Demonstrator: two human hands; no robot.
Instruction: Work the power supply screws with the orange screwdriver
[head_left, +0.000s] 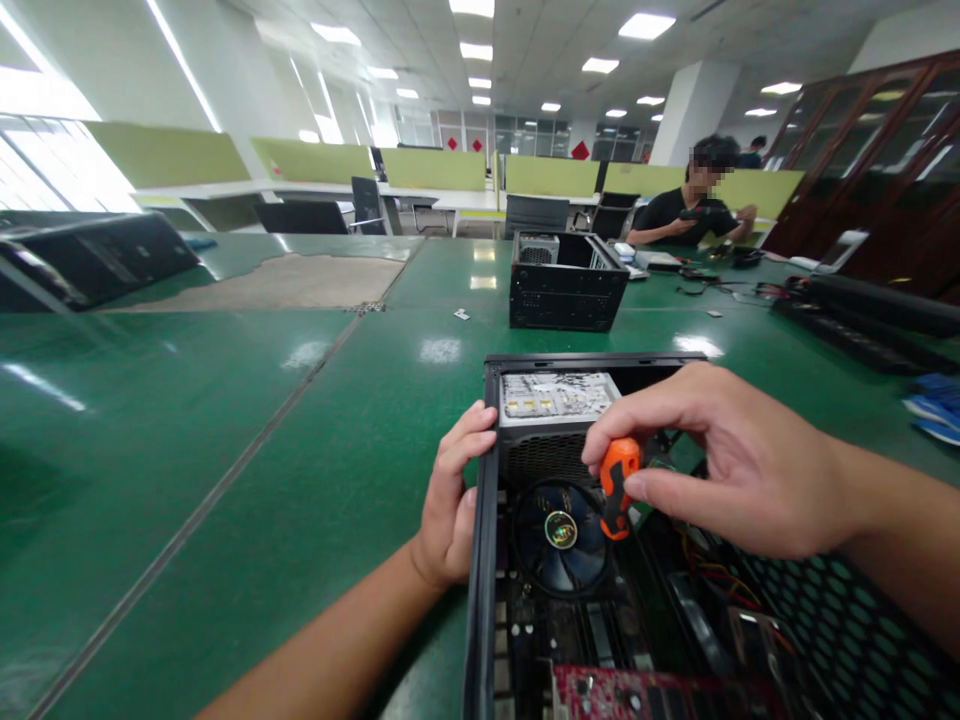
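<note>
An open black computer case [480,560] lies on the green table in front of me. Inside it I see a grey power supply [555,395], a round cooler fan [561,530] and a red card [637,695] at the near edge. My left hand [450,505] is closed on the case's left wall, fingers curled over its rim. My right hand [720,465] pinches the orange and black handle of a screwdriver [616,485], held upright above the fan, its tip hidden inside the case.
A second open black case [566,285] stands farther back on the green table [225,450]. A person in black sits at the far right among cables [720,290]. Black equipment lies at the far left [90,260] and right [877,320]. Blue items [937,405] sit at the right edge.
</note>
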